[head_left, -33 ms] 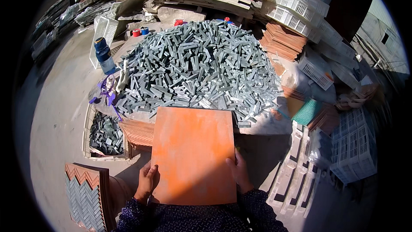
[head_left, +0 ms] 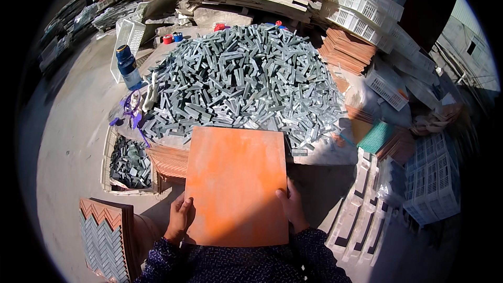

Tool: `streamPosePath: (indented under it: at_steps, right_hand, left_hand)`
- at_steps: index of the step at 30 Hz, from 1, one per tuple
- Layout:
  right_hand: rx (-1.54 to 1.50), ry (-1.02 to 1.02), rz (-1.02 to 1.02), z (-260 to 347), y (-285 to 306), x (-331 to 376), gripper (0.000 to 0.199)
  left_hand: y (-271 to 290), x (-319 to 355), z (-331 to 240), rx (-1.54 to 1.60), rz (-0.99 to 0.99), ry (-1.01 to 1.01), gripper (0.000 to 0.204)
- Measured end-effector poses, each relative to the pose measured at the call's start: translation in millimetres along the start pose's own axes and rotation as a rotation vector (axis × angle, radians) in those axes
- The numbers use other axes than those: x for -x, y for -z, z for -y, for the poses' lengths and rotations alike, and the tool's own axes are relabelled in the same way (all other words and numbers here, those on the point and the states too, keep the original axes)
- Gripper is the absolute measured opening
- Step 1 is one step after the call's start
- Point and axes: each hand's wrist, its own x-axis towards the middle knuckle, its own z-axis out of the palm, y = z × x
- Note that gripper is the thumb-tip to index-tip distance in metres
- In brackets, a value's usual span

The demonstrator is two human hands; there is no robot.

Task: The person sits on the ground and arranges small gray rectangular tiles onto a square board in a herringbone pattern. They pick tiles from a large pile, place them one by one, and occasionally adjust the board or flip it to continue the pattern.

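A flat square orange board (head_left: 236,183) lies in front of me, and both hands hold it by its near corners. My left hand (head_left: 179,221) grips the lower left edge, thumb on top. On the lower right edge my right hand (head_left: 291,207) is closed in the same way. Just beyond the board rises a big heap of short grey stone strips (head_left: 241,78). An orange ribbed tray (head_left: 167,160) sticks out from under the board's left side.
A low crate of grey strips (head_left: 127,163) sits to the left, and a finished herringbone mosaic panel (head_left: 105,238) at the lower left. A blue bottle (head_left: 127,66) stands left of the heap. Stacked orange boards (head_left: 346,50) and white plastic crates (head_left: 435,178) fill the right.
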Motion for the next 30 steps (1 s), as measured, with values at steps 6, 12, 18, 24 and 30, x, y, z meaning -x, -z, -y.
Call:
streamPosePath:
  at_steps: [6, 12, 18, 24, 30]
  right_hand:
    - [-0.014, 0.013, -0.032, -5, -9, -33, 0.054]
    - [0.842, 0.536, -0.226, 24, 2, -78, 0.051]
    - [1.049, 0.589, -0.042, 43, -19, -189, 0.039]
    - [1.047, 0.565, -0.092, 33, -20, -196, 0.033]
    - [1.065, 0.588, -0.117, 27, -19, -187, 0.033]
  left_hand:
    - [8, -28, 9, -0.021, -0.036, 0.016, 0.043]
    - [22, -70, -30, -0.962, -0.257, 0.004, 0.038]
    - [-22, -207, -50, -1.402, 0.082, -0.575, 0.039]
    - [-7, -225, -20, -1.447, 0.055, -0.547, 0.039]
    - [-10, -217, -19, -1.44, 0.043, -0.595, 0.038]
